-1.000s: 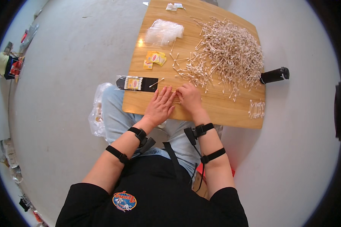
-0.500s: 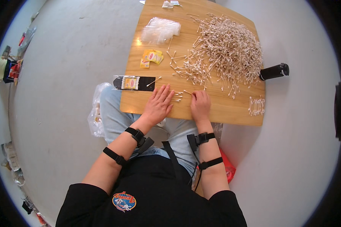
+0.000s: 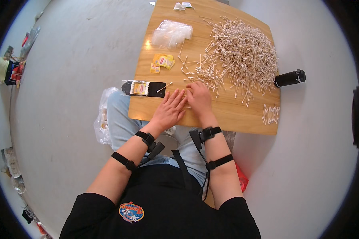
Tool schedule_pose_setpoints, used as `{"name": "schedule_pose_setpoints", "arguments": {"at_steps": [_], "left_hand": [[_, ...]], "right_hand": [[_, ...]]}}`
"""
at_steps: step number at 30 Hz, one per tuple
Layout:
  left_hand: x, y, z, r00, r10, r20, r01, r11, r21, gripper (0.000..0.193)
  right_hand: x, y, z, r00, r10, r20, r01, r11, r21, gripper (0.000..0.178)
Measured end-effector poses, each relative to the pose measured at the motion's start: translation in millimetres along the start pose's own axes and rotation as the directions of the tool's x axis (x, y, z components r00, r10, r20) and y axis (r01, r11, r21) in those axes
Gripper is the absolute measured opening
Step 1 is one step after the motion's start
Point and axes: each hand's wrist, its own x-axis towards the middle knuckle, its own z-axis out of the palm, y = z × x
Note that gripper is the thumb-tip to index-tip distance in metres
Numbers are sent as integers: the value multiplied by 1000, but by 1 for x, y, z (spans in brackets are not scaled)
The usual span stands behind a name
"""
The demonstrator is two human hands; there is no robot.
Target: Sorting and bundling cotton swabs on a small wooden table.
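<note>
My left hand (image 3: 170, 108) lies flat on the table near its front edge, fingers stretched out. The cotton swabs under it are almost wholly hidden now. Close against its fingertips is my right hand (image 3: 200, 98), fingers bent and pressed together; whatever they hold is out of sight. Left of my hands a black strip (image 3: 153, 89) lies across the table's edge. On it are a clear bag (image 3: 139, 88) of cotton swabs with a yellow card, and one loose cotton swab (image 3: 164, 87). A big heap of cotton swabs (image 3: 247, 51) spreads beyond my right hand.
Clear plastic bags (image 3: 172, 34) are stacked at the far left of the wooden table (image 3: 235, 118), with yellow cards (image 3: 163, 60) nearer. A row of cotton swabs (image 3: 271, 114) lies at the right edge. Beside the heap rests a black cylinder (image 3: 290, 78). Small white pieces (image 3: 179, 6) lie far back.
My right hand has moved left and slightly away from me, up to my left fingertips. The cotton swab in its pinch no longer shows. My left hand stays flat.
</note>
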Motion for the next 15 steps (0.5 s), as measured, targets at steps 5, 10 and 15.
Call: {"name": "schedule_pose_setpoints", "arguments": {"at_steps": [5,10,15], "left_hand": [[0,-3,6,999,40,-10,-40,999,-33,43],[1,0,-2,993,43,-114,-56,992,-110,38],[1,1,-4,999,21,-41,-28,983,-182,40]], "right_hand": [[25,-15,29,936,-239,257,263,963,-60,16],[37,-29,39,897,-214,386,262,962,-76,12],[47,-31,43,907,-158,389,227,964,-136,22]]}}
